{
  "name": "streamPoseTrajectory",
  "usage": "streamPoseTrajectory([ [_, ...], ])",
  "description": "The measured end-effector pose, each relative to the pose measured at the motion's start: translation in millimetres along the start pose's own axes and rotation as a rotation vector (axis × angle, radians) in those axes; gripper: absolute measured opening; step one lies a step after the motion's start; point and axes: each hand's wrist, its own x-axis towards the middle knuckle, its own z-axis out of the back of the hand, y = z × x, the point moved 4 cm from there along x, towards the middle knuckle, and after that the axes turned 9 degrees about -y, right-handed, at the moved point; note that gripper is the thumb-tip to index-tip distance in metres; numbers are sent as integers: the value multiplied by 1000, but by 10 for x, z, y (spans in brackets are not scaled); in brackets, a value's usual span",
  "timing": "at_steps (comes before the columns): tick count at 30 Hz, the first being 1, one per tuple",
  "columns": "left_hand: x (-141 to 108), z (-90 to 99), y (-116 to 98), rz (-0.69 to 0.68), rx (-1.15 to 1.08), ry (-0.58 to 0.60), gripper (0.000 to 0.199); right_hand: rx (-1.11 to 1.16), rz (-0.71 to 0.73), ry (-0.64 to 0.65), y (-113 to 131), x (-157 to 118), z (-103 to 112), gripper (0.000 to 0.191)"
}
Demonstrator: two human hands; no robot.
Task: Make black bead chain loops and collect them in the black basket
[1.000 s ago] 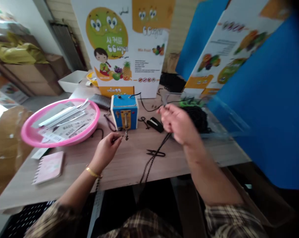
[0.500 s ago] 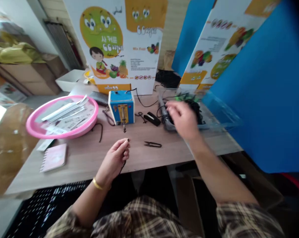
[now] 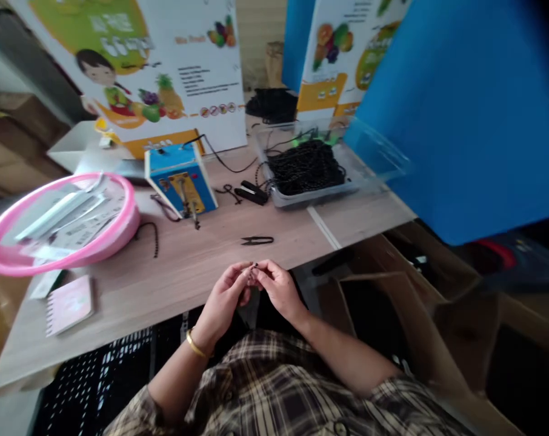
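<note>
My left hand (image 3: 226,297) and my right hand (image 3: 279,289) meet just off the table's front edge, fingertips pinched together. A small dark piece shows between the fingertips; its shape is too small to make out. Black thread snips (image 3: 257,240) lie on the table just beyond my hands. Behind them are a black clip-like tool (image 3: 251,192) and a short black beaded cord (image 3: 229,193). The clear plastic tray (image 3: 297,198) holds a heap of black beaded cords (image 3: 306,166). A blue box-shaped device (image 3: 181,181) with a metal fitting stands left of the tools.
A pink basin (image 3: 129,221) with papers and a pink spiral notebook (image 3: 69,304) are on the left of the table (image 3: 165,284). Printed cartons and a blue panel (image 3: 460,121) rise behind and right. Open cardboard boxes stand below at right.
My right hand has left the cord tray and come down to my left hand, their fingertips now together. The view has shifted, so the table's things appear further left and higher.
</note>
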Motion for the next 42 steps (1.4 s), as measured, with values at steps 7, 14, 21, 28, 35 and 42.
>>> streamPoseTrajectory([
  [7, 60, 77, -31, -65, 836, 387, 31, 9, -7, -670, -271, 57, 1552, 43],
  [14, 149, 39, 74, 23, 968, 397, 46, -2, -57, -717, -484, 225, 1987, 57],
  [21, 248, 113, 190, 57, 1048, 378, 53, -20, -70, -667, -527, 307, 1969, 54],
  [28, 274, 148, 209, 77, 1027, 357, 56, -110, -44, -670, -524, 300, 2011, 48],
  [35, 250, 359, 186, 85, 966, 398, 54, -118, -69, -645, -473, 335, 2054, 55],
  [42, -184, 1674, -193, 212, 1045, 224, 48, -151, -98, -674, -501, 261, 2201, 62],
])
